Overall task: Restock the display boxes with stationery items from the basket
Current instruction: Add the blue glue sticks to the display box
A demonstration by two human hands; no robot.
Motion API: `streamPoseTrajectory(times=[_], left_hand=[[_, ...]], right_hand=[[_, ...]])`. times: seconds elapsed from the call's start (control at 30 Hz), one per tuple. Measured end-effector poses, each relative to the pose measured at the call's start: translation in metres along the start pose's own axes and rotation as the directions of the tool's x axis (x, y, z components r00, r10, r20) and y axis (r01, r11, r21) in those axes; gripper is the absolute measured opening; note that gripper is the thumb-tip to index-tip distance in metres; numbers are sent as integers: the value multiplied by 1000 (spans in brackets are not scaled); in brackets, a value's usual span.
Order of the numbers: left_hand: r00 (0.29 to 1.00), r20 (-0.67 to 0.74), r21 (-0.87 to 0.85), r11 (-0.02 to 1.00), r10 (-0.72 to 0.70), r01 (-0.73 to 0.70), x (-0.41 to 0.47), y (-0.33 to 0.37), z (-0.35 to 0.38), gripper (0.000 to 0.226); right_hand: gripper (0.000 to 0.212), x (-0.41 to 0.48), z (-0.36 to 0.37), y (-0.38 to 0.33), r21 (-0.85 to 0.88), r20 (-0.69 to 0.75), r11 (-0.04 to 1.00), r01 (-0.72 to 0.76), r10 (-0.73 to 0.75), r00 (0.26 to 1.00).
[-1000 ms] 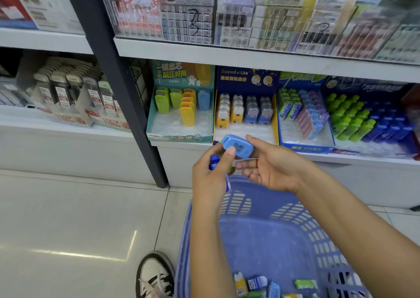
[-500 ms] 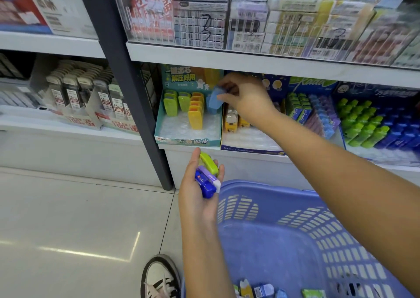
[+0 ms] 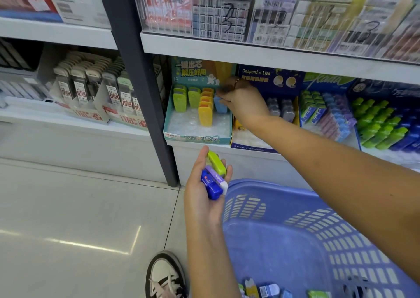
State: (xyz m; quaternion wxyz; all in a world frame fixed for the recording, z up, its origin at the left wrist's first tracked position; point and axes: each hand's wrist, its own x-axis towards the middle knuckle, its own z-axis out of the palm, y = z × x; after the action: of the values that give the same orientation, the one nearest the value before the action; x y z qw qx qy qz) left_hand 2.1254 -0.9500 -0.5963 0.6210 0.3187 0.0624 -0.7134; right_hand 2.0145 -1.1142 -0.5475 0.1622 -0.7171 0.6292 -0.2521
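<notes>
Right hand (image 3: 243, 102): it is reaching into the teal display box (image 3: 200, 138) on the shelf (image 3: 250, 159). Its fingers are curling down and pinching the top of the blue eraser (image 3: 220, 105).
Blue eraser: it is standing at the back right of the teal box, just beside the yellow erasers (image 3: 205, 115).
Left hand (image 3: 204, 191): it is waiting low in front of the shelf. Its fingers are wrapping round three spare pieces (image 3: 214, 176), with green on top, purple in the middle and dark blue at the bottom.
Basket (image 3: 272, 187): it is sitting low beside the person's shoe (image 3: 166, 275). A few more pieces are lying in its bottom.
Step, as I am guessing: the blue eraser is going into its row, and most of the restocking is still waiting.
Could go wrong, tipping: the yellow erasers are standing close by. A bump from the knuckles could be knocking them over like dominoes.
Could go wrong, leaning: if the fingers are letting go before the blue eraser is sitting flat, it could be falling forward onto the bare front of the box.
Could go wrong, dropping: the left hand is holding three pieces at once, and the green one is sticking out on top. It could be slipping out and landing on the floor instead of the basket.
Could go wrong, mixing: the navy box (image 3: 270, 79) is touching the teal one, so a piece could be ending up in the wrong box.
</notes>
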Motion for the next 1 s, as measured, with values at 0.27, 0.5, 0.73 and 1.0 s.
streamPoseTrajectory(times=[0.27,0.5,0.73,1.0], left_hand=[[1000,13,-35,999,9,-8,1,9,-6,32],[1000,15,-43,999,-14,15,5,4,-8,31],[1000,14,-19,1000,-15,15,11,4,-11,29],[1000,18,-7,1000,-9,9,13,6,-12,30]], right_hand=[[31,-9,-3,8,-94,-26,986,134,-137,990],[29,-4,-11,9,102,-4,979,177,-177,984],[29,1,-13,14,92,42,967,237,-241,970],[36,7,6,15,-130,-23,984,119,-123,992]])
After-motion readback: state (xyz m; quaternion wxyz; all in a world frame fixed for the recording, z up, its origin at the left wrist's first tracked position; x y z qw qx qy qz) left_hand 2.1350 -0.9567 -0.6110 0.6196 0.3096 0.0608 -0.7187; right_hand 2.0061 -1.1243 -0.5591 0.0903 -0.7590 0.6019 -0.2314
